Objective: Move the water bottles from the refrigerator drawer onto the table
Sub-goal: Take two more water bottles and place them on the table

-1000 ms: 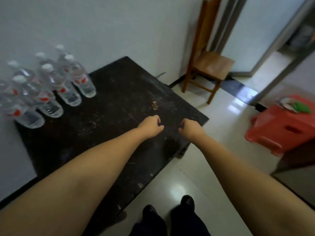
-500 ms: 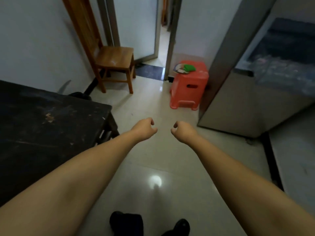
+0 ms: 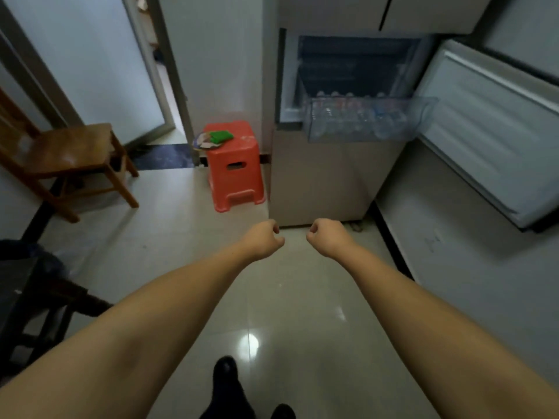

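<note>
Straight ahead of the refrigerator [image 3: 326, 176], both arms reach forward over the pale tiled floor, the left hand [image 3: 263, 238] and the right hand [image 3: 328, 237] each curled into a loose fist with nothing in it, close together but apart and well short of the appliance. At the refrigerator's open compartment a clear drawer [image 3: 370, 119] is pulled out, with water bottles [image 3: 357, 116] lined up inside it. Just left of the refrigerator stands a red stool [image 3: 234, 173], farther left a wooden chair [image 3: 69, 158], and the dark table [image 3: 21, 297] shows only as an edge far left.
</note>
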